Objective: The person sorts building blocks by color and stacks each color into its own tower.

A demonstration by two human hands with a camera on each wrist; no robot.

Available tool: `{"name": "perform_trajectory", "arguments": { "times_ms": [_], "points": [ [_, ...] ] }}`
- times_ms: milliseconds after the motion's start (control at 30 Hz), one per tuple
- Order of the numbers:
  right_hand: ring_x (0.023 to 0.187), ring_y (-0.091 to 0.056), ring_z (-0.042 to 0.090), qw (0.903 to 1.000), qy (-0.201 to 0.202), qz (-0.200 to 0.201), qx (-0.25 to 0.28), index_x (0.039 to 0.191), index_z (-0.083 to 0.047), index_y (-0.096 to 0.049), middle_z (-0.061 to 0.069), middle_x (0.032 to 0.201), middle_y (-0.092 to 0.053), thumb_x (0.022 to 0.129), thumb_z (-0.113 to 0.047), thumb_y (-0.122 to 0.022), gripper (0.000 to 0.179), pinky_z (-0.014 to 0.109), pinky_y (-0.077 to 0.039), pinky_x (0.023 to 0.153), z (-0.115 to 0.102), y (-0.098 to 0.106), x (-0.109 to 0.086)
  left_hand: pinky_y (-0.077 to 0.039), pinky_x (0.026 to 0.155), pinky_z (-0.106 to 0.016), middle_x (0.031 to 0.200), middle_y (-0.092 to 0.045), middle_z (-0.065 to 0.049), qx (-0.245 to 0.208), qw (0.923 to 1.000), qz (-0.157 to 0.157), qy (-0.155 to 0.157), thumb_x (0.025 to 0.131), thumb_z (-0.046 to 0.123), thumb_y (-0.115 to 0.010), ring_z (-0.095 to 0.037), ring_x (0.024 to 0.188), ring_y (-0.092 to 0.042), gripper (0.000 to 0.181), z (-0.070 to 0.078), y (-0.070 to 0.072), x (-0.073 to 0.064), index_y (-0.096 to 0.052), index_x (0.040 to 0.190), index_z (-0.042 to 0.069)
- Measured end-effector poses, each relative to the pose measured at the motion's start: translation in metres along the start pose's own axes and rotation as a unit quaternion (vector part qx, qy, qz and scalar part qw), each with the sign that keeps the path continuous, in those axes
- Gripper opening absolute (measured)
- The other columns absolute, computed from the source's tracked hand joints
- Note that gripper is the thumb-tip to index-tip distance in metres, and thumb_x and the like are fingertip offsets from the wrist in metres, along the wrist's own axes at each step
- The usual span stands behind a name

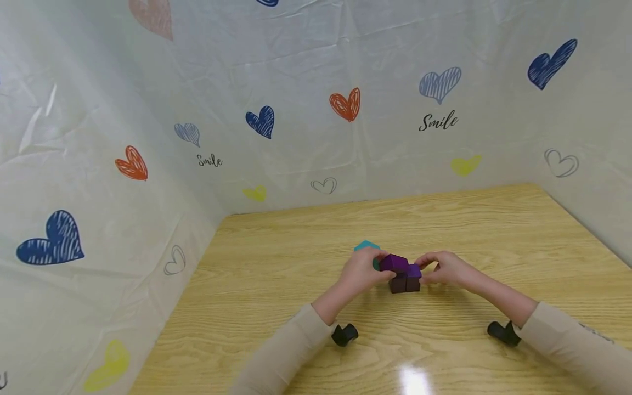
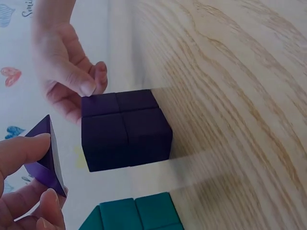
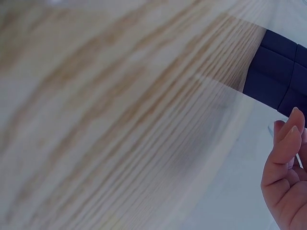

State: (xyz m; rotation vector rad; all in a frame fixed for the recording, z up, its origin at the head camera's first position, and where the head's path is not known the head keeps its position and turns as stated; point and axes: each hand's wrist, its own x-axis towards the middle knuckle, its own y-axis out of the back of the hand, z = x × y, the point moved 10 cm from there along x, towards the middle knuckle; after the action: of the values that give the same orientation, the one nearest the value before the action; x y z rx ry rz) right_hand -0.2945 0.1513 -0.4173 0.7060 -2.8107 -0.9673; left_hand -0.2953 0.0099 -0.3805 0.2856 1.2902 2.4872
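Observation:
My left hand (image 1: 362, 270) pinches a purple triangular prism block (image 2: 48, 165) between thumb and fingers. In the head view the prism overlaps the left part of a dark purple stack of blocks (image 1: 406, 282); the left wrist view shows a gap between them. At the stack's right end is my right hand (image 1: 446, 269), its thumb and fingers curled at the upper corner of the stack. Teal blocks (image 2: 136, 213), joined in a row, lie close to the stack, partly hidden behind my left hand in the head view.
A light-blue block top (image 1: 366, 245) shows just beyond my left hand. The wooden table (image 1: 276, 285) meets a white sheet (image 1: 296, 153) printed with hearts at the back and sides. Black wrist mounts (image 1: 345, 334) sit at both sleeves.

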Motion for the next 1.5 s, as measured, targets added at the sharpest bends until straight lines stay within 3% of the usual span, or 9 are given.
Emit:
{"name": "perform_trajectory", "arguments": {
  "times_ms": [300, 500, 900, 1133, 1500],
  "points": [
    [0.065, -0.055, 0.016, 0.9999, -0.002, -0.002, 0.011, 0.113, 0.012, -0.054, 0.023, 0.103, -0.057, 0.078, -0.013, -0.071, 0.047, 0.031, -0.047, 0.054, 0.0, -0.001, -0.001, -0.038, 0.054, -0.018, 0.09, -0.062, 0.009, 0.02, 0.9998, 0.002, -0.002, 0.077, 0.033, -0.074, -0.005, 0.069, -0.048, 0.039, 0.006, -0.012, 0.009, -0.066, 0.111, 0.017],
    [0.066, -0.054, 0.015, 1.0, 0.002, 0.0, 0.004, 0.112, 0.013, -0.055, 0.023, 0.103, -0.058, 0.077, -0.012, -0.071, 0.045, 0.029, -0.046, 0.055, -0.001, 0.0, 0.0, -0.043, 0.066, -0.017, 0.095, -0.062, 0.009, 0.034, 0.9994, -0.002, 0.006, 0.077, 0.036, -0.073, -0.004, 0.085, -0.055, 0.04, 0.007, -0.02, 0.011, -0.066, 0.112, 0.018],
    [0.061, -0.052, 0.014, 1.0, 0.0, 0.001, 0.003, 0.11, 0.01, -0.057, 0.022, 0.102, -0.058, 0.078, -0.014, -0.072, 0.043, 0.028, -0.045, 0.052, 0.001, -0.001, 0.001, -0.041, 0.061, -0.016, 0.094, -0.06, 0.007, 0.045, 0.999, -0.002, -0.006, 0.077, 0.037, -0.073, -0.003, 0.078, -0.052, 0.04, 0.008, -0.028, 0.012, -0.065, 0.112, 0.019],
    [0.063, -0.055, 0.016, 1.0, 0.005, 0.006, -0.005, 0.114, 0.01, -0.055, 0.022, 0.103, -0.057, 0.077, -0.015, -0.073, 0.048, 0.028, -0.045, 0.052, -0.005, 0.002, -0.001, -0.046, 0.067, -0.018, 0.105, -0.06, 0.006, 0.079, 0.9967, -0.01, -0.01, 0.075, 0.036, -0.075, -0.007, 0.088, -0.057, 0.052, 0.009, -0.028, 0.009, -0.058, 0.122, 0.021],
    [0.059, -0.054, 0.013, 0.9985, 0.03, 0.029, -0.035, 0.11, 0.01, -0.057, 0.022, 0.1, -0.058, 0.077, -0.012, -0.072, 0.042, 0.025, -0.045, 0.053, -0.014, 0.004, -0.003, -0.046, 0.068, -0.019, 0.103, -0.061, 0.006, 0.089, 0.9958, -0.01, -0.019, 0.078, 0.026, -0.074, -0.008, 0.091, -0.058, 0.046, 0.008, -0.025, 0.005, -0.059, 0.121, 0.021]
  ]
}}
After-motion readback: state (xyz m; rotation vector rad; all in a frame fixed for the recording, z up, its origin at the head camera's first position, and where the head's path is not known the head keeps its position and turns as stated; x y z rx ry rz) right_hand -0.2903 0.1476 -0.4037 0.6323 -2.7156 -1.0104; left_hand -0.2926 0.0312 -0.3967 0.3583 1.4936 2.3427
